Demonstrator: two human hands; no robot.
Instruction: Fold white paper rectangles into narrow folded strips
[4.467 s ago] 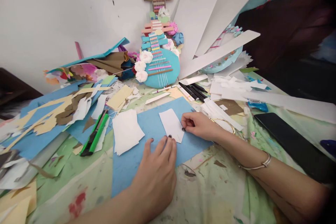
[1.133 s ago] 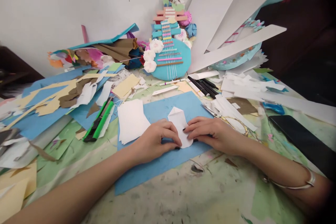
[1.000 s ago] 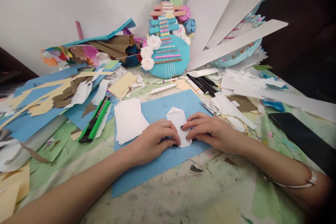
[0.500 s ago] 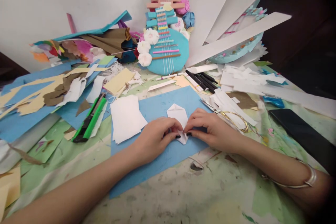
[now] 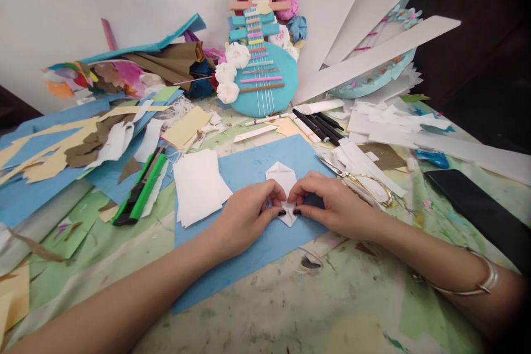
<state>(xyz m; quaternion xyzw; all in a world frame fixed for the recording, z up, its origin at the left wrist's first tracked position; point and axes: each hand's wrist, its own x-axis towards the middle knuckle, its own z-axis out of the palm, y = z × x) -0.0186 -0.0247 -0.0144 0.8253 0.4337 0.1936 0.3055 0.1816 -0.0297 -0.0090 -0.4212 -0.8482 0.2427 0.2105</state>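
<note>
A small folded white paper [image 5: 282, 177] with pointed ends lies over a blue sheet [image 5: 244, 276]. My left hand [image 5: 253, 207] pinches its left edge near the lower part, thumb and forefinger closed on it. From the opposite side my right hand [image 5: 327, 202] pinches the right edge, its fingertips close to those of the left. Part of the paper's middle is covered by the fingers. Just left of my left hand, a stack of white paper pieces [image 5: 199, 188] rests partly on the blue sheet.
Scissors with gold handles [image 5: 373, 182] lie right of my right hand, near a dark phone [image 5: 477, 210]. A green cutter [image 5: 141, 191] is on the left by paper scraps [image 5: 83, 138]. Black markers [image 5: 317, 126] lie behind, before a blue guitar-shaped craft [image 5: 265, 83].
The fingers have shifted slightly on the folded paper, and its lower part looks flatter. Both hands keep hold of it in nearly the same place.
</note>
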